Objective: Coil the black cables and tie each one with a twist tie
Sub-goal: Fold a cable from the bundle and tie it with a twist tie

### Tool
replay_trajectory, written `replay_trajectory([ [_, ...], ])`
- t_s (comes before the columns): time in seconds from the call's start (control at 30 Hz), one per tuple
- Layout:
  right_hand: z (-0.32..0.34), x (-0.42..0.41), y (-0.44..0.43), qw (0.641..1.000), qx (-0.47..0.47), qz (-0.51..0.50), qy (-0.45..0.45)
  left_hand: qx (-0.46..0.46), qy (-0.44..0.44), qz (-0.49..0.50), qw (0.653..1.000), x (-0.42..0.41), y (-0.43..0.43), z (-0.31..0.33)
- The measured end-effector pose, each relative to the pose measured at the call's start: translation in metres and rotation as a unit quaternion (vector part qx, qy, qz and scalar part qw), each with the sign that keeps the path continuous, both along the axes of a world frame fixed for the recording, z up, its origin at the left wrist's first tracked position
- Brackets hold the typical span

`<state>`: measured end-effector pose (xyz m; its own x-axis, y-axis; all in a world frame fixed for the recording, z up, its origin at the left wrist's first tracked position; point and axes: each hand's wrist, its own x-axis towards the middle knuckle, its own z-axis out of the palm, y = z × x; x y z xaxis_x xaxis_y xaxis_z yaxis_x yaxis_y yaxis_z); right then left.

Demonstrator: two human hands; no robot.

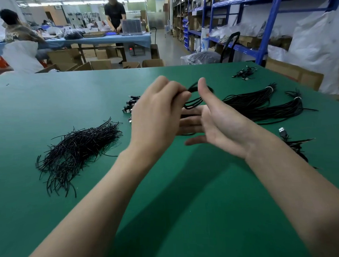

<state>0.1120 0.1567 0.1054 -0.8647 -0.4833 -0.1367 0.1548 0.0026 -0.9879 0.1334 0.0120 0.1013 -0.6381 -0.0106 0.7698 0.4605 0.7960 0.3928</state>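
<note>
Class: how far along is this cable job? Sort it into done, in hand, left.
Done: possibly the small far heap, too small to tell. In hand: the left hand pinches one cable's loops beside the open right hand; not yet tied. Left: two long cable bundles, with the twist ties waiting.

Two bare arms show, each from forearm to fingertip. The left hand (156, 117) and the right hand (221, 124) are bare as well, with long, slim fingers (189, 122). Faint crease lines cross the right hand's palm; low knuckle ridges mark the left hand's back. Both forearms are smooth along all that shows.
</note>
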Motion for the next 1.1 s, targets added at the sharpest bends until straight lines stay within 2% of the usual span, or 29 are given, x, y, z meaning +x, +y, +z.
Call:
replay_trajectory([
  [0.1, -0.002, 0.001, -0.004, 0.983, -0.178, -0.002, -0.051, -0.054, 0.035, 0.013, 0.998, 0.007, 0.018, -0.012],
  [0.2, -0.003, 0.003, -0.009, 0.960, -0.256, -0.091, -0.063, -0.054, 0.048, 0.018, 0.997, 0.007, 0.023, -0.020],
  [0.27, -0.006, 0.004, -0.011, 0.948, -0.270, -0.165, -0.041, -0.045, 0.057, 0.010, 0.997, 0.006, 0.023, -0.023],
  [0.33, -0.009, 0.002, -0.012, 0.951, -0.223, -0.214, 0.005, -0.043, 0.066, -0.004, 0.997, 0.005, 0.025, -0.028],
  [0.47, -0.019, -0.005, -0.009, 0.960, -0.059, -0.259, 0.089, -0.065, 0.071, 0.004, 0.995, 0.005, 0.029, -0.036],
  [0.6, -0.017, -0.007, -0.006, 0.950, -0.001, -0.283, 0.132, -0.115, 0.098, 0.017, 0.988, 0.010, 0.025, -0.031],
  [0.67, -0.015, -0.009, -0.001, 0.943, 0.019, -0.287, 0.167, -0.036, 0.084, -0.005, 0.996, 0.014, 0.020, -0.025],
  [0.73, -0.017, -0.009, -0.001, 0.929, 0.103, -0.269, 0.231, 0.086, -0.022, -0.039, 0.995, 0.018, 0.015, -0.024],
  [0.8, -0.026, 0.000, -0.011, 0.903, 0.221, -0.217, 0.297, 0.182, -0.189, -0.070, 0.962, 0.020, 0.010, -0.030],
  [0.87, -0.043, 0.015, -0.026, 0.880, 0.307, -0.146, 0.332, 0.278, -0.297, -0.116, 0.906, 0.024, 0.004, -0.043],
  [0.93, -0.059, 0.032, -0.037, 0.854, 0.371, -0.097, 0.353, 0.343, -0.314, -0.132, 0.876, 0.032, -0.001, -0.056],
  [1.0, -0.071, 0.044, -0.037, 0.835, 0.409, -0.080, 0.359, 0.373, -0.313, -0.131, 0.863, 0.043, -0.003, -0.069],
  [1.1, -0.078, 0.056, -0.036, 0.843, 0.408, -0.058, 0.344, 0.395, -0.321, -0.132, 0.851, 0.055, -0.004, -0.084],
])
